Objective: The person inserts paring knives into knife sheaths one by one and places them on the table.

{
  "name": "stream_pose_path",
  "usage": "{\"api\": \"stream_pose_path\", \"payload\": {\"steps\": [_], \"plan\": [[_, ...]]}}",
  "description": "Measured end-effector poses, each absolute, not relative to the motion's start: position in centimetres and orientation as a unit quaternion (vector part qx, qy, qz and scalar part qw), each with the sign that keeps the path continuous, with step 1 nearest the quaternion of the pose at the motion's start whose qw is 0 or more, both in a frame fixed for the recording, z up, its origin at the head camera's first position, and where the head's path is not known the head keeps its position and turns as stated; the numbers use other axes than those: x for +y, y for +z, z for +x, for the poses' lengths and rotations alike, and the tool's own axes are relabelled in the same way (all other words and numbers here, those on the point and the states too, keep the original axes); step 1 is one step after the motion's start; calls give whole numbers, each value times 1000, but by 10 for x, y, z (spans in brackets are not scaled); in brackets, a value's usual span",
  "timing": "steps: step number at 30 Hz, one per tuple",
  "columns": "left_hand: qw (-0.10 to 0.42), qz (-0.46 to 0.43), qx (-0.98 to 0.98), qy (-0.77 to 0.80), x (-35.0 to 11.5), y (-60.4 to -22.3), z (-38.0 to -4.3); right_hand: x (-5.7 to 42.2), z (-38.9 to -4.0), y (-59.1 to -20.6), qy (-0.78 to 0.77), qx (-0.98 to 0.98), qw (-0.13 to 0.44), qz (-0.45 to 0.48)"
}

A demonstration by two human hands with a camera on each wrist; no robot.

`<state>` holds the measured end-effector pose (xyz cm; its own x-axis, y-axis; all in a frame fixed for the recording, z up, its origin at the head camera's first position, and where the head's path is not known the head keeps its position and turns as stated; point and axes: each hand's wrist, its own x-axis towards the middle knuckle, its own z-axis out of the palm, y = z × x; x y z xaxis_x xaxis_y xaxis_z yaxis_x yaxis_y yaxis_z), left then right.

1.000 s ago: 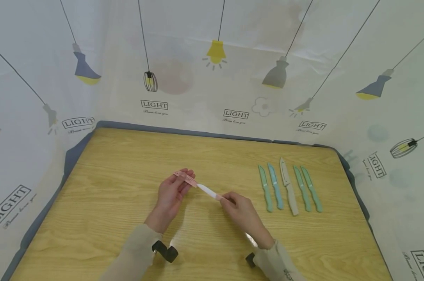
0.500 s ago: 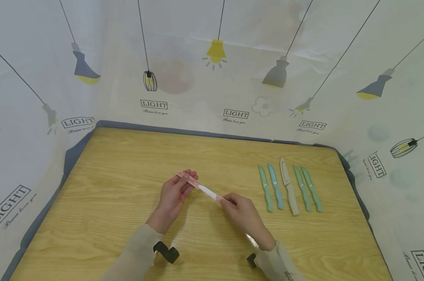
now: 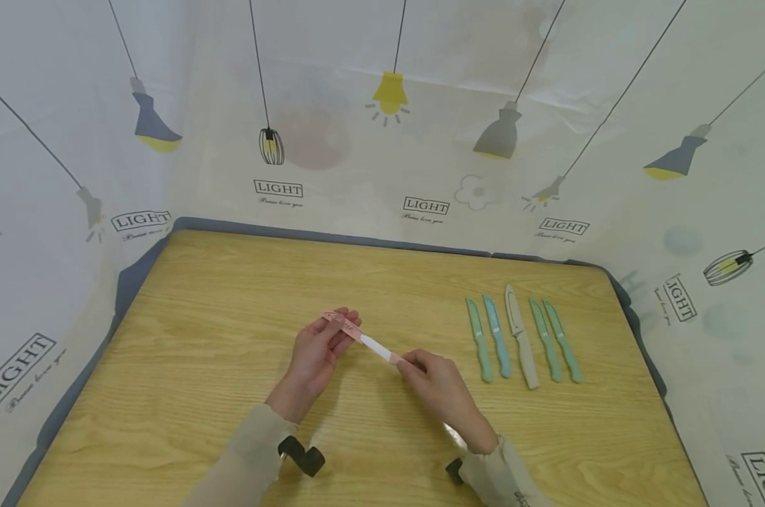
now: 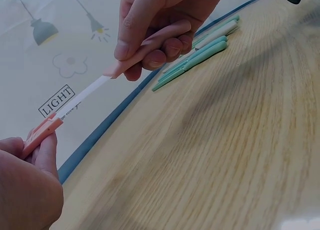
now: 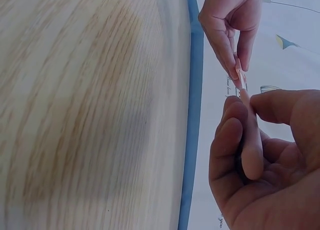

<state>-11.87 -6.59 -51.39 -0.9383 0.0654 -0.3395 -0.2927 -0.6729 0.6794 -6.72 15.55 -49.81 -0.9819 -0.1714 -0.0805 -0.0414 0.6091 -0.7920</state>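
Note:
My left hand (image 3: pixel 315 355) pinches a pink knife sheath (image 3: pixel 353 332) between thumb and fingers, in the middle of the head view. Opposite it, my right hand (image 3: pixel 442 387) grips the pink handle (image 4: pixel 155 44) of a small knife with a white blade (image 3: pixel 376 348). In the left wrist view the blade's tip end is in the mouth of the sheath, while most of the blade shows bare between the hands. Both parts are held above the table, roughly in line. The handle's rounded end (image 5: pixel 251 162) points toward the camera in the right wrist view, curled fingers around it.
On the right of the wooden table (image 3: pixel 230 282) lie a green knife (image 3: pixel 480 341), a blue knife (image 3: pixel 498 338), a larger cream knife (image 3: pixel 525 352) and two more green ones (image 3: pixel 563 343), side by side. A printed cloth (image 3: pixel 357 183) surrounds the table's back and sides.
My left hand has shifted slightly right with the sheath, and a little less of the blade shows. My right hand has barely moved. The knives on the table lie as before.

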Motion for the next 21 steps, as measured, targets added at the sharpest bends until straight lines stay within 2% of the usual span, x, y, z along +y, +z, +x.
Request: {"api": "stream_pose_path", "payload": {"steps": [21], "plan": [[118, -136, 409, 895, -60, -512, -115, 152, -67, -494, -442, 892, 66, -68]]}}
